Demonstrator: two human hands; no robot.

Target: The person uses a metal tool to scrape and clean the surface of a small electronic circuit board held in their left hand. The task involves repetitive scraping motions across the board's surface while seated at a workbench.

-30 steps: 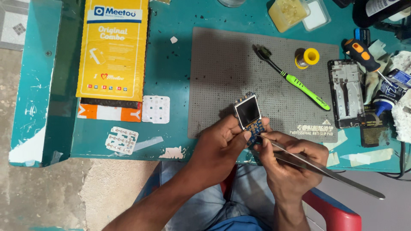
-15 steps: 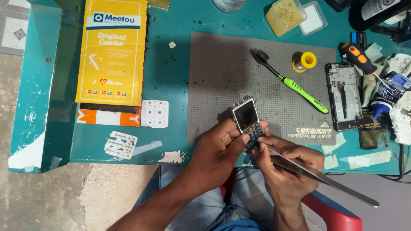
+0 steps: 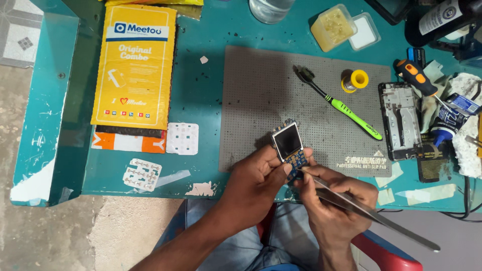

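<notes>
beside the mat, flux-filled tub (image 3: 330,28)

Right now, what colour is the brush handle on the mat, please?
Bright green, on the brush; head view shows it best.

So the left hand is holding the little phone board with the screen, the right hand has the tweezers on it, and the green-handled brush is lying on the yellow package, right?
Not quite. The left hand does hold the small phone board, and the right hand works the tweezers at it. But the green-handled brush lies on the grey work mat, not on the yellow package, as the head view shows.
</notes>
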